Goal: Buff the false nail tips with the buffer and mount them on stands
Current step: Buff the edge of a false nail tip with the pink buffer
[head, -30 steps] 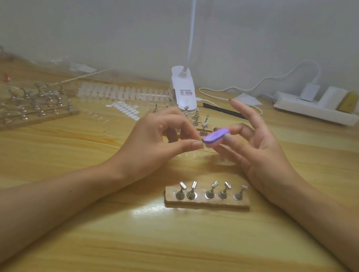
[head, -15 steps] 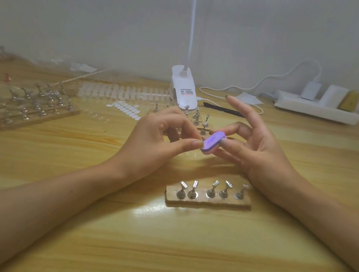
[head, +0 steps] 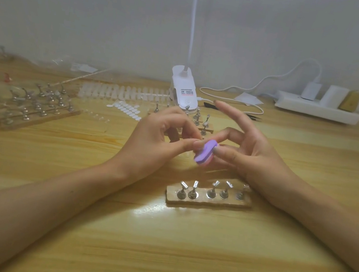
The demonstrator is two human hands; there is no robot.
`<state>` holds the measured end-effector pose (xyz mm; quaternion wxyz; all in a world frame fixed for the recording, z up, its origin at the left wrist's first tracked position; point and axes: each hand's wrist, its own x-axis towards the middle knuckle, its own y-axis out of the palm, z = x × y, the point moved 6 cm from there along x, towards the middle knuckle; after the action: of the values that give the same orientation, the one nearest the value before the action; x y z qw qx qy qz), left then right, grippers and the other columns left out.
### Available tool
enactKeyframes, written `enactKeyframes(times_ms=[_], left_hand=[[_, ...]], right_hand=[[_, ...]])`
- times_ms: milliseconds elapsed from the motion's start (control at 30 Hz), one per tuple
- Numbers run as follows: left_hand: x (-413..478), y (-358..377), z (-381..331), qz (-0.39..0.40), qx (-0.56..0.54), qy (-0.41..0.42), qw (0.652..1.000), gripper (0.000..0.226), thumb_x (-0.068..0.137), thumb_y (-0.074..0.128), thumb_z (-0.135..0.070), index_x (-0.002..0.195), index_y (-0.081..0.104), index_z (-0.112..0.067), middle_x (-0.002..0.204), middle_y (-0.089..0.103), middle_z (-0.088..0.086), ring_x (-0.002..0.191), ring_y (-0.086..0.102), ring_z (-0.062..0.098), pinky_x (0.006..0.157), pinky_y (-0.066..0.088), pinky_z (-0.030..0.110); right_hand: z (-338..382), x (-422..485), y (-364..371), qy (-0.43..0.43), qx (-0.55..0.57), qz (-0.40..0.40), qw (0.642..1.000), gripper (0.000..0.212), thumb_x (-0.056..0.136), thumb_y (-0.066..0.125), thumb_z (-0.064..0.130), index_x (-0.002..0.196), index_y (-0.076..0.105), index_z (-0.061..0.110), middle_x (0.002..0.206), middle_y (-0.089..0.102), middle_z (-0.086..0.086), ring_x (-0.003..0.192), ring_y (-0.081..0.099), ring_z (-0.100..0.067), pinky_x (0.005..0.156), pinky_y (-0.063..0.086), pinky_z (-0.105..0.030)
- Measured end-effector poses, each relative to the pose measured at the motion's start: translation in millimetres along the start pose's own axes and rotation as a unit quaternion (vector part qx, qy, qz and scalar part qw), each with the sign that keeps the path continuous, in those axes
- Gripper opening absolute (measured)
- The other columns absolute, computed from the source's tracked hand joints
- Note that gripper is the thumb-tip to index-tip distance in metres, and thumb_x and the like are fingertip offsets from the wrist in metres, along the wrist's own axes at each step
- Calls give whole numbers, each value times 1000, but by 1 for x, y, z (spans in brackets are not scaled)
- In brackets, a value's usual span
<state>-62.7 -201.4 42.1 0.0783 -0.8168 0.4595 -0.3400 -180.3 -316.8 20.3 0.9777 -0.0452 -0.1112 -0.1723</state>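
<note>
"Wooden table filled most of my feed. Far left on it, a group of wooden blocks carried many small metal stands, though that corner was too blurred for me to read more."

"And nearer the person?"

"One wooden block lay just below the hands, with five metal stands in a row along it. Behind the hands, strips of clear nail tips lay flat beside a white clip lamp."

"Where was the buffer?"

"The purple buffer was in the air between the two hands, above that near block and apart from it, tilted with its far end up."

"And the hands?"

"The right hand pinched the buffer in its fingertips, with the forefinger stretched out and free. The left hand was curled, thumb and forefinger pressed together right against the buffer's upper end. I couldn't tell whether a nail tip sat in that pinch; it was too small on my screen."
</note>
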Motion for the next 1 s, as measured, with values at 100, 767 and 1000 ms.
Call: enactKeyframes(times_ms=[100,767,1000], left_hand=[[0,0,1,7,-2,0,1000,9,80,79,-15,78,72,-21,85,63,-5,68,55,2,67,43,12],[-1,1,-4,4,14,41,999,16,82,77,-13,79,69,-26,85,59,-4,65,53,3,63,39,8],[0,2,-3,7,2,34,999,14,81,78,-14,78,70,-25,86,60,-3,65,53,4,63,39,9]], right_hand=[[1,0,0,-2,10,2,1000,75,87,65,3,151,35,29,101,65,-9,96,72,-36,90,58,-45],[-1,2,1,13,15,-4,1000,69,87,67,6,147,43,28,96,67,-9,94,73,-34,85,59,-38],[-1,1,3,14,17,9,1000,68,87,68,5,147,44,29,97,66,-10,95,73,-36,83,60,-39]])
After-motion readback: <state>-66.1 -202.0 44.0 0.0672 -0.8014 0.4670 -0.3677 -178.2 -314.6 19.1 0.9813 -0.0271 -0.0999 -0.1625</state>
